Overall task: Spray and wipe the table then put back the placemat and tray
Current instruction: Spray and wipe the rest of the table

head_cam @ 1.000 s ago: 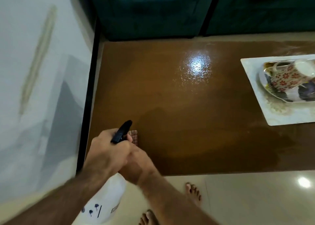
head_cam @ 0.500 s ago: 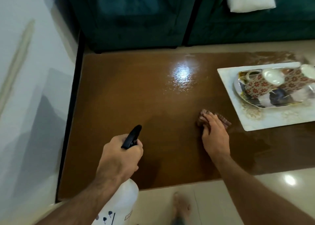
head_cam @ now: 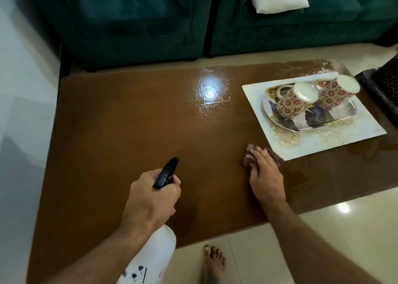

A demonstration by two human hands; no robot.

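My left hand (head_cam: 154,199) is curled tight into a fist around the neck of the spray bottle (head_cam: 148,260). My left arm comes up from the bottom left, and my wrist is bent a little. My right hand (head_cam: 266,176) lies flat, palm down, with the fingers (head_cam: 258,156) close together and pointing away from me. It presses on a small cloth (head_cam: 249,154) on the surface (head_cam: 129,122). My right arm is stretched out straight from the bottom right. My two hands are apart. One bare foot (head_cam: 213,262) stands on the floor below.
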